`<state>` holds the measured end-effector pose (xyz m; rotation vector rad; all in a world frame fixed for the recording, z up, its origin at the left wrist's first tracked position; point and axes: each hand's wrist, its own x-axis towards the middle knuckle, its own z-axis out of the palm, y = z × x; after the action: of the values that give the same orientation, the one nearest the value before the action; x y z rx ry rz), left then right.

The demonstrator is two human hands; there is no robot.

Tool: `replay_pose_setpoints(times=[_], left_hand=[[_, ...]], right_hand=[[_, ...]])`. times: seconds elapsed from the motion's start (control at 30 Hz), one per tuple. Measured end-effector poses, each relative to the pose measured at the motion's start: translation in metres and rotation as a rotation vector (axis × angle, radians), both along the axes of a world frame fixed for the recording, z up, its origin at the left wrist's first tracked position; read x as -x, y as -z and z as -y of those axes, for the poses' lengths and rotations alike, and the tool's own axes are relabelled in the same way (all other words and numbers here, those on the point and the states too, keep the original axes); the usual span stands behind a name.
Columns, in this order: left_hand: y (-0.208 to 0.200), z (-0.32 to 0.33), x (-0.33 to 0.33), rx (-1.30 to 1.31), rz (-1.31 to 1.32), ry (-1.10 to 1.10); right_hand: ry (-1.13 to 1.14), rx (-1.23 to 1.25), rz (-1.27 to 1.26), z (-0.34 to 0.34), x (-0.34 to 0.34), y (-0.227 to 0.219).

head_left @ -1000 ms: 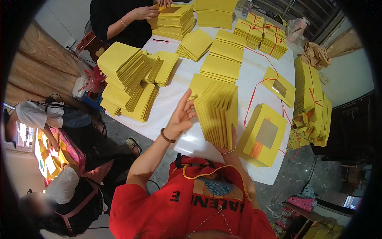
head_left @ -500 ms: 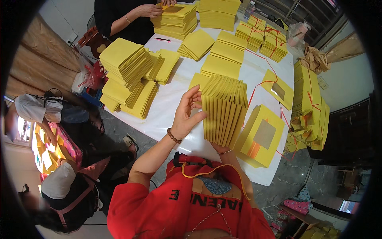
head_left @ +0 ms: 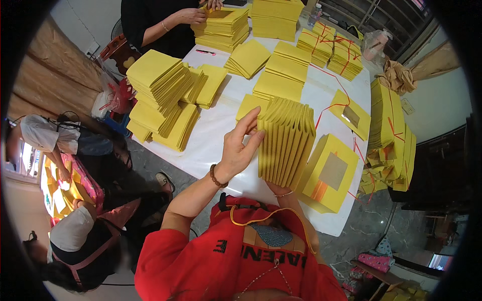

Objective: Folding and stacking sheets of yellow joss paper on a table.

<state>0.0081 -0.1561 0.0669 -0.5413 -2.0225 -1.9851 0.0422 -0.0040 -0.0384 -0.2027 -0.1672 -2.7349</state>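
Observation:
A thick bundle of folded yellow sheets stands upright in front of me, its folds spread like a fan along the top. The fingers and thumb of my left hand close on its left edge, near the upper corner. My right hand supports it from below and behind; its fingers are hidden by the bundle, and only the part near the wrist shows. Right beside the bundle lies a yellow stack with a grey-brown square and an orange strip on top. Just beyond the bundle are flat piles of yellow sheets.
Leaning yellow stacks stand on the table's left. Red-tied bundles sit at the far right, with loose red string nearer. Across the table, a person's hands touch another stack. More bundles stand off the right edge. Other people are at left.
The bundle has shifted slightly right and down. My left fingers and thumb, spread beside it before, have come in onto its left edge.

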Motion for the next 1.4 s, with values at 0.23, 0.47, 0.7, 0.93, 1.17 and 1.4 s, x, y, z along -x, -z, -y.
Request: replay_pose_setpoints(times=[0.23, 0.47, 0.7, 0.93, 1.17, 1.4], left_hand=[[-0.005, -0.003, 0.0, -0.004, -0.049, -0.022], [-0.011, -0.005, 0.003, 0.213, -0.054, -0.117], [0.0, -0.007, 0.006, 0.123, -0.173, -0.184], [0.004, -0.007, 0.006, 0.133, -0.133, -0.196], [0.001, -0.007, 0.007, 0.114, -0.12, -0.201], [0.009, -0.005, 0.006, 0.131, -0.097, -0.228]], right_hand=[[0.044, -0.093, 0.019, 0.0, 0.001, 0.003], [0.036, -0.022, 0.041, -0.006, -0.001, 0.015], [0.01, -0.037, -0.042, 0.0, -0.002, 0.002], [0.046, -0.05, 0.078, 0.002, -0.001, 0.001], [0.029, -0.031, 0.065, 0.001, -0.001, -0.006], [0.028, -0.046, 0.1, -0.001, 0.001, 0.001]])
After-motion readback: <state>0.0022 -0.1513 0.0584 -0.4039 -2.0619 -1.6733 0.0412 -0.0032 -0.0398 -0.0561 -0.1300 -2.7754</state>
